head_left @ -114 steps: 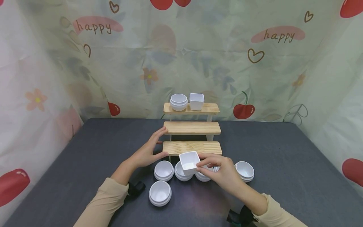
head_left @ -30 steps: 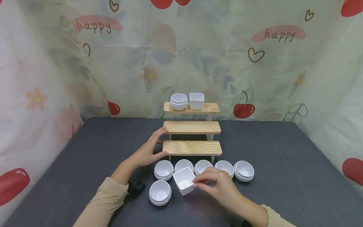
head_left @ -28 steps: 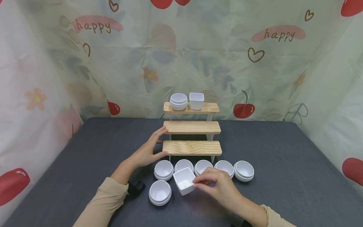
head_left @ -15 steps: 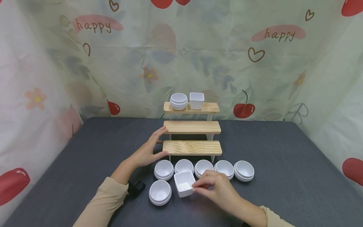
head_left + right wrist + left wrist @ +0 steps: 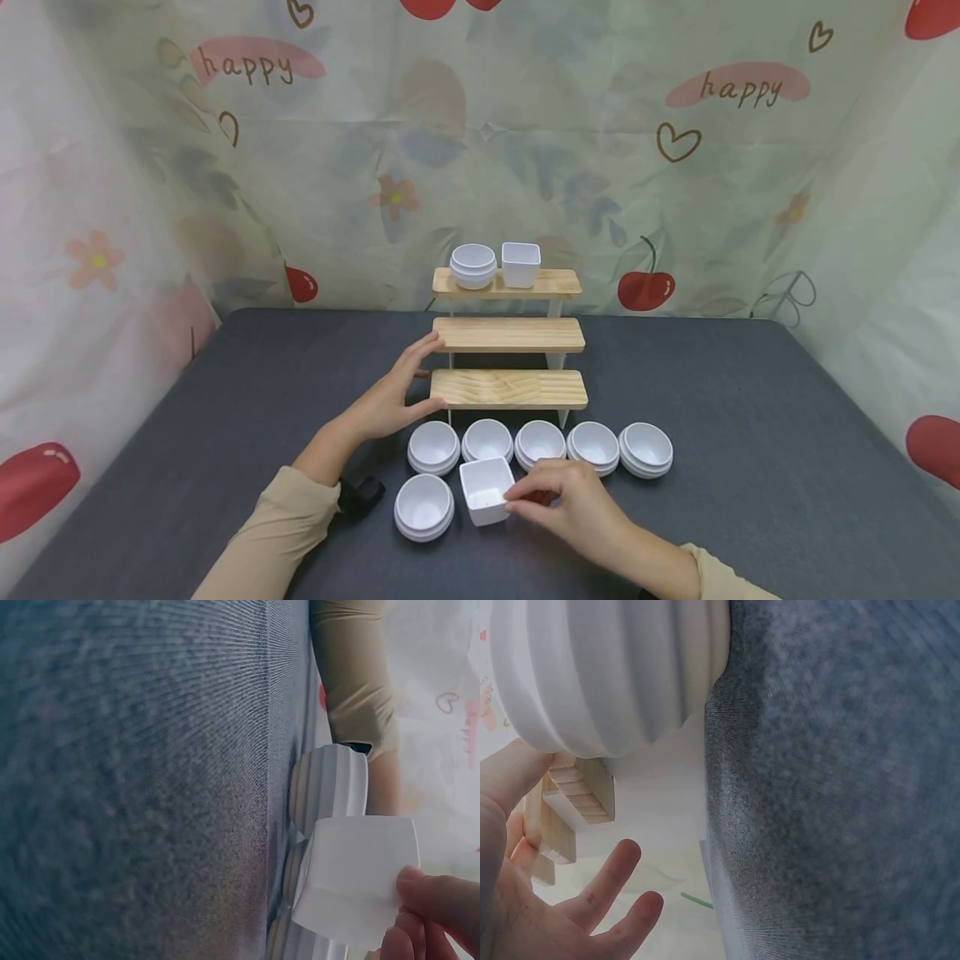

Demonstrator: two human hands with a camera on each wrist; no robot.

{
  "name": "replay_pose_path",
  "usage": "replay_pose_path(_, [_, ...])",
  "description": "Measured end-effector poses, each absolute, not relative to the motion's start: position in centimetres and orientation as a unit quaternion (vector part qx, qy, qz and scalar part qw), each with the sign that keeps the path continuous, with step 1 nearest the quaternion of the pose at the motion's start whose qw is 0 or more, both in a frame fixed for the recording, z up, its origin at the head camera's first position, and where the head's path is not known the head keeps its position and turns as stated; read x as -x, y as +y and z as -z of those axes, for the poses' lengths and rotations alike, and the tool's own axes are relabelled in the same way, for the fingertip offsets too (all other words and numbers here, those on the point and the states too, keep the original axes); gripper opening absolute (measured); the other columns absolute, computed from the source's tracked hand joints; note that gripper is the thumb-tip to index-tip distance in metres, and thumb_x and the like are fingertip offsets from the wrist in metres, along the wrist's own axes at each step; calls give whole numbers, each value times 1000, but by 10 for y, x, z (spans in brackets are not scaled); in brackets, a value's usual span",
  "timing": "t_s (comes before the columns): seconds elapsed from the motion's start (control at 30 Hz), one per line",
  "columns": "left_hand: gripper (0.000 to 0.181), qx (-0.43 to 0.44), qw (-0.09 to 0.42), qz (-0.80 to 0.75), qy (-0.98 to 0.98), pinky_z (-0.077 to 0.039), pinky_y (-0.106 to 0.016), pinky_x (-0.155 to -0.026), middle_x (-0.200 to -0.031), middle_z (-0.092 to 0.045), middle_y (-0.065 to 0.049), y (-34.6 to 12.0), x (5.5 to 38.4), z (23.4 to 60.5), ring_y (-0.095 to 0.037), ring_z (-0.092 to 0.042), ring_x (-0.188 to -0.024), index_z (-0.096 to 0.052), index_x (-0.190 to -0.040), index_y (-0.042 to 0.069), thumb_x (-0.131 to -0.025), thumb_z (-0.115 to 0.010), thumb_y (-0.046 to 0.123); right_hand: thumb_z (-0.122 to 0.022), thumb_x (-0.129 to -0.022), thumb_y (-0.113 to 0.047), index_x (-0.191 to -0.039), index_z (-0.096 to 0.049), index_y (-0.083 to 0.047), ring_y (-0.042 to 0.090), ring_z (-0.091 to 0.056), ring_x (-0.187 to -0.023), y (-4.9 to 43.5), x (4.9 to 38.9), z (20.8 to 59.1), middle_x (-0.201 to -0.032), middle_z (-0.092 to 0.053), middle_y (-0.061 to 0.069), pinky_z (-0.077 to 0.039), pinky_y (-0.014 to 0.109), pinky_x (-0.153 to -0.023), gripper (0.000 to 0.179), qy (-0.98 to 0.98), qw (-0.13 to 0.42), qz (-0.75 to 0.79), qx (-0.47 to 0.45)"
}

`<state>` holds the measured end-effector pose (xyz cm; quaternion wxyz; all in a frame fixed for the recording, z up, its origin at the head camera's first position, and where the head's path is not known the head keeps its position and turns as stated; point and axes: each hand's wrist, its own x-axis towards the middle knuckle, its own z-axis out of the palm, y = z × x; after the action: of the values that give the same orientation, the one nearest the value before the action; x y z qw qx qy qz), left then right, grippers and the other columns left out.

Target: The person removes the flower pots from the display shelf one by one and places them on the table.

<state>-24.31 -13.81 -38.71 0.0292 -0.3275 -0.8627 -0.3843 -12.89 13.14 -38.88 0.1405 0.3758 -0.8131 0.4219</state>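
Note:
My right hand (image 5: pixel 570 508) pinches a small white square bowl (image 5: pixel 486 490) by its right side, between thumb and fingers. In the right wrist view the square bowl (image 5: pixel 356 877) appears side-on, the thumb at its rim. It is just right of a front stack of round white bowls (image 5: pixel 423 507) and overlaps the row behind it in the head view. My left hand (image 5: pixel 386 404) is spread at the left end of a three-tier wooden stand (image 5: pixel 510 335), thumb by the lowest board and a fingertip at the middle one. Two fingers (image 5: pixel 615 874) extend free in the left wrist view.
Several stacked round white bowls (image 5: pixel 592 446) form a row before the stand. On the top board are a round stack (image 5: pixel 473 267) and a square bowl (image 5: pixel 521 265). A dark cloth (image 5: pixel 712 400) covers the table; a printed curtain (image 5: pixel 570 125) hangs behind.
The square bowl in my right hand has come from before the lowest board toward the front, beside the front round stack, and has turned straighter. The left hand stays at the stand.

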Motion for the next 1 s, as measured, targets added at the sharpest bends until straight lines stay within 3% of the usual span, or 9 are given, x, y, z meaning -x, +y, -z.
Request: replay_pose_path(1.0, [83, 333, 35, 380, -862, -43, -46, -105, -157, -9, -13, -138, 242, 386, -32, -28, -139, -14, -149, 9, -85, -68, 14, -77, -72, -4, -74, -75, -11, -8, -50, -62, 126, 125, 391, -66, -67, -4, -44, 7, -51, 8, -825, 113, -404, -379])
